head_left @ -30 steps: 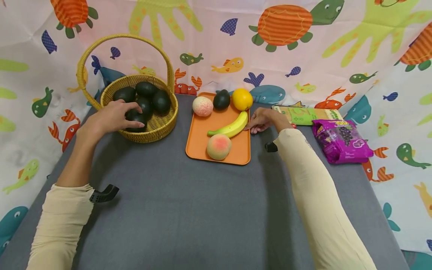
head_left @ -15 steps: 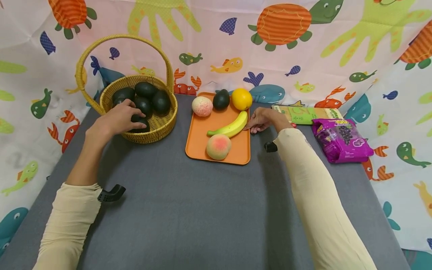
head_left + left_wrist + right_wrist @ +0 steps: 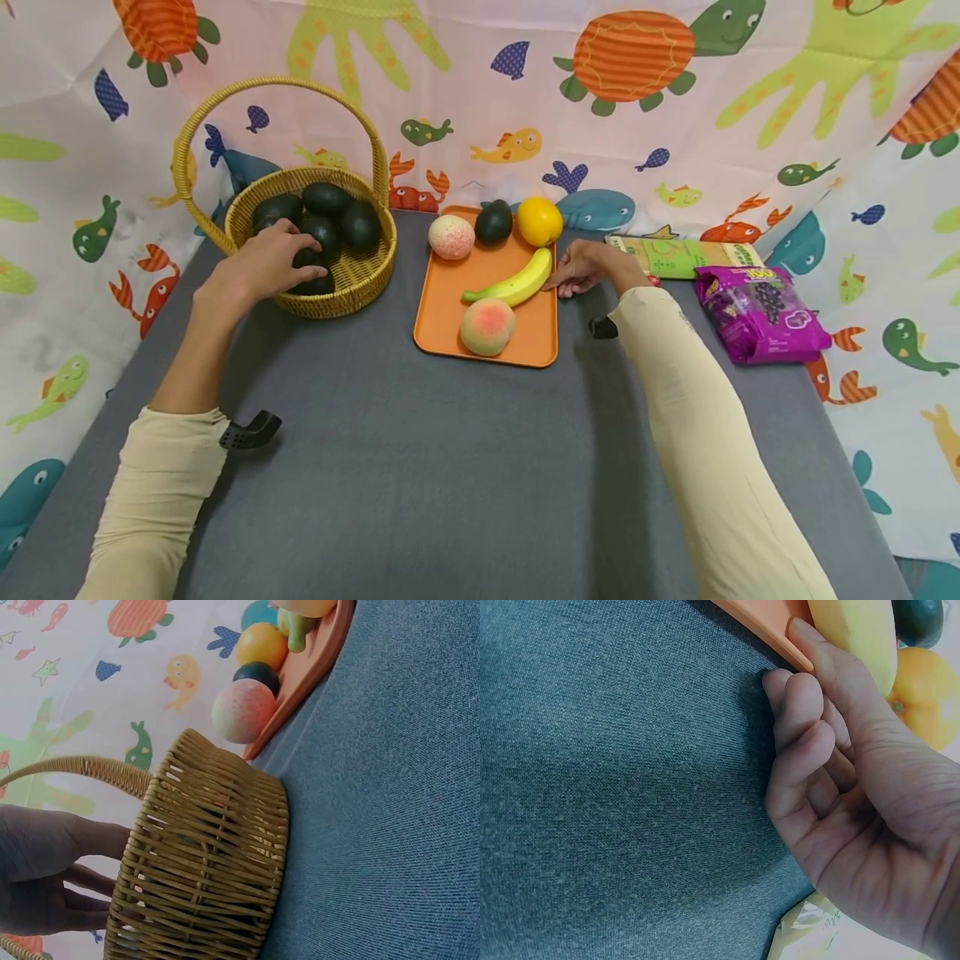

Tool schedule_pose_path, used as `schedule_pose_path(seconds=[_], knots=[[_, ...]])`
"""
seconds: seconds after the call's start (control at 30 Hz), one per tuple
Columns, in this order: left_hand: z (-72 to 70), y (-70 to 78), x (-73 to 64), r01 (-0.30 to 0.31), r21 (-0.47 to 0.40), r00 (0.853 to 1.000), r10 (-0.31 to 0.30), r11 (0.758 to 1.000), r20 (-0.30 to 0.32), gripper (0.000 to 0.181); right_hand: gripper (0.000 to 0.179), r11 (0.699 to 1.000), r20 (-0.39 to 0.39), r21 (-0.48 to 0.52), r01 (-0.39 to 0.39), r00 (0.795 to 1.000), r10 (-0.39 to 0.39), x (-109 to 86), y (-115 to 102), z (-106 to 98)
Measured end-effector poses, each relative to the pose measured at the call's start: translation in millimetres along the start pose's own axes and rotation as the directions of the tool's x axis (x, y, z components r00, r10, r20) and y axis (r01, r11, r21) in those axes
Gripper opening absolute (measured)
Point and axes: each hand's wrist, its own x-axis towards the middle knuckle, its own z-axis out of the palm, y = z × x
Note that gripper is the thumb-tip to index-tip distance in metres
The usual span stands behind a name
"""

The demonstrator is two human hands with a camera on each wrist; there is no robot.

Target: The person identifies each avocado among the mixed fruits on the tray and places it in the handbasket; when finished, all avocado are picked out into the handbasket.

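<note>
In the head view my left hand (image 3: 272,260) reaches over the near left rim of a yellow wicker basket (image 3: 337,302). Its thumb and fingers grip a dark avocado (image 3: 315,285); in the left wrist view the weave hides the fingertips. Several other avocados (image 3: 360,227) lie in the basket. My right hand (image 3: 583,267) pinches the right rim of an orange tray (image 3: 442,321), with the thumb (image 3: 810,637) over the edge and the other fingers curled outside it. On the tray are a banana (image 3: 517,282), a peach (image 3: 487,327), a pinkish speckled round fruit (image 3: 452,237), an avocado (image 3: 493,222) and an orange (image 3: 539,222).
To the right of the tray lie a green-and-tan packet (image 3: 682,257) and a purple bag with grapes printed on it (image 3: 761,315). The basket's tall handle (image 3: 281,81) arches above it. A printed cloth (image 3: 465,75) hangs behind the grey tabletop (image 3: 420,467).
The left hand has shifted slightly right and lower into the basket, its fingers drawing closer round the front avocado. My right hand keeps its place at the tray rim.
</note>
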Motion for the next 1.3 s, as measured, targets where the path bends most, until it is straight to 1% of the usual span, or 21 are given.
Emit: schedule_pose_path(seconds=[0.07,0.17,0.23,0.3,0.37,0.47,0.53,0.57,0.73,0.87,1.0,1.1,1.2,1.3], knots=[[-0.6,2.5,0.0,-0.001,-0.009,1.000,0.001,1.000,-0.025,0.046,0.025,1.000,0.019,0.002,-0.005,1.000,0.005,-2.5,-0.7,0.1],[-1.8,9.1,0.6,-0.020,-0.020,0.996,0.018,1.000,-0.087,0.044,0.026,1.000,0.034,-0.005,-0.008,0.999,0.008,-9.2,-3.7,1.0],[-3.1,15.8,1.2,-0.030,-0.023,0.992,0.026,0.999,-0.126,0.042,0.025,1.000,0.040,-0.002,-0.008,0.999,0.008,-13.1,-5.3,1.3],[-4.3,23.5,2.2,-0.050,-0.021,0.983,0.045,0.999,-0.180,0.039,0.024,1.000,0.044,0.005,-0.006,0.999,0.006,-15.7,-6.2,1.1],[-5.1,31.2,3.6,-0.076,-0.022,0.968,0.068,0.997,-0.242,0.036,0.023,1.000,0.047,0.015,-0.005,0.999,0.004,-16.7,-6.5,1.0],[-5.2,42.8,7.4,-0.126,-0.006,0.935,0.117,0.992,-0.335,0.032,0.024,1.000,0.042,0.013,-0.019,0.999,0.018,-16.7,-7.5,1.7],[-5.3,50.9,11.6,-0.160,0.003,0.913,0.149,0.987,-0.380,0.032,0.024,1.000,0.038,0.011,-0.024,0.999,0.023,-14.2,-6.1,1.5],[-5.6,55.2,13.9,-0.173,0.006,0.905,0.161,0.985,-0.394,0.032,0.024,1.000,0.032,0.009,-0.026,0.999,0.026,-12.4,-5.1,1.4],[-8.3,77.8,29.8,-0.250,0.024,0.879,0.238,0.968,-0.413,0.031,0.024,1.000,0.015,0.007,-0.011,1.000,0.011,-2.4,5.1,-1.3],[-11.0,99.3,44.6,-0.297,0.063,0.869,0.297,0.953,-0.395,0.033,0.025,1.000,0.006,0.003,0.006,1.000,-0.006,-0.6,10.0,-2.9],[-14.7,121.2,59.7,-0.349,0.084,0.848,0.353,0.933,-0.395,0.034,0.025,1.000,0.010,-0.001,0.010,1.000,-0.010,-4.7,7.3,-2.2],[-15.6,133.3,69.1,-0.380,0.093,0.830,0.384,0.920,-0.404,0.034,0.024,1.000,0.022,0.007,-0.003,1.000,0.002,-8.4,1.2,-0.7],[-14.6,142.5,77.9,-0.399,0.082,0.824,0.397,0.913,-0.405,0.035,0.023,1.000,0.033,0.018,-0.015,0.999,0.014,-11.0,-4.6,0.5],[-11.8,150.2,89.2,-0.413,0.073,0.825,0.406,0.908,-0.393,0.037,0.023,1.000,0.031,0.024,-0.017,0.999,0.017,-10.7,-6.3,0.9]])
